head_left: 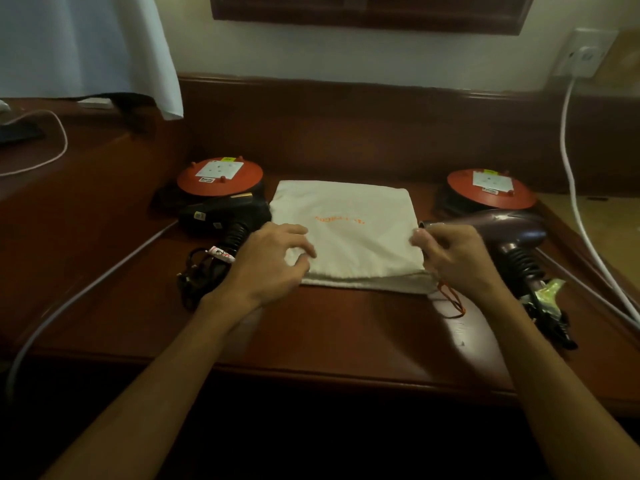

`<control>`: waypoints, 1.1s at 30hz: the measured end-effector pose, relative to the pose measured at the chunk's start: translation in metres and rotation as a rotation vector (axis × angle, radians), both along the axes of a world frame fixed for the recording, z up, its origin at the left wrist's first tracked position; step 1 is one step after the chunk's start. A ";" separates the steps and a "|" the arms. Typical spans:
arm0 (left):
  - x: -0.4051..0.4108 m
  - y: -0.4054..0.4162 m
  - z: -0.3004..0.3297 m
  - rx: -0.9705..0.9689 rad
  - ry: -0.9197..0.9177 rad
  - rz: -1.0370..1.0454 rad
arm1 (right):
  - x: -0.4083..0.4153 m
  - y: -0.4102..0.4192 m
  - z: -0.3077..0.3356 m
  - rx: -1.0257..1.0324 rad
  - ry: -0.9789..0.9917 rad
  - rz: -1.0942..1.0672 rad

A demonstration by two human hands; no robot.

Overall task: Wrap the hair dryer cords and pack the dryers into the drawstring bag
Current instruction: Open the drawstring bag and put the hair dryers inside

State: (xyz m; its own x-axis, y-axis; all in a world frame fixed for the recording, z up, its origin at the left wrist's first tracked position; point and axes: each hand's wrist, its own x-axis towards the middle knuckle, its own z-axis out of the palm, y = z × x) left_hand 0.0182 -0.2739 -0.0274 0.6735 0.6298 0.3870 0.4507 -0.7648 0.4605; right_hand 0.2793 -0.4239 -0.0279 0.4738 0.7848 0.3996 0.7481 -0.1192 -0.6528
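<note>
From the head view, the orange print on the drawstring bag [349, 233] is too blurred to read, and the labels on the two red cord reels [220, 177] [491, 188] at the back are likewise unreadable. The cream bag lies flat in the middle of the dark wooden worktop [346, 327], its gathered mouth toward the person and an orange drawstring [452, 301] trailing from its near right corner. The left hand [273, 261] rests on the bag's near left corner, fingers curled and pinching the cloth. The right hand [450, 258] has its fingers bent at the bag's right edge; whether it actually holds the fabric cannot be told. A black hair dryer [221, 216] lies just left of the bag, its bundled cord [199, 278] partly hidden behind the left wrist. A purple hair dryer [509, 233] lies just right of the bag, its nozzle partly covered by the right hand, its cord end cluttered and hard to make out.
</note>
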 end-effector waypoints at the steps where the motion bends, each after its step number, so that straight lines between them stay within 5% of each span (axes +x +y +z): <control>1: 0.012 0.001 -0.005 -0.041 0.030 0.012 | -0.001 0.011 -0.002 -0.087 -0.016 -0.007; 6: 0.042 0.018 -0.051 -0.123 0.522 0.104 | 0.005 0.053 -0.028 -0.568 -0.147 0.064; 19: 0.026 0.023 -0.050 -0.162 0.608 0.156 | 0.025 0.053 -0.047 -0.854 -0.347 0.141; 22: 0.041 0.021 -0.039 -0.041 0.541 0.155 | 0.013 0.063 -0.036 -0.762 -0.397 0.115; 30: 0.055 0.026 -0.056 -0.127 0.594 0.100 | 0.007 0.049 -0.050 -0.626 -0.369 0.066; 33: 0.061 0.015 -0.049 -0.090 0.547 0.136 | 0.001 0.038 -0.039 -0.413 -0.264 0.035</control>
State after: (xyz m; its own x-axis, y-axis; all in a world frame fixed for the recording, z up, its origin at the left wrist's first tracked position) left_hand 0.0796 -0.2589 -0.0764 0.6711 0.7394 -0.0541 0.7335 -0.6517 0.1932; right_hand 0.2801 -0.3862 -0.0670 0.3690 0.9164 0.1550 0.8897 -0.3001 -0.3441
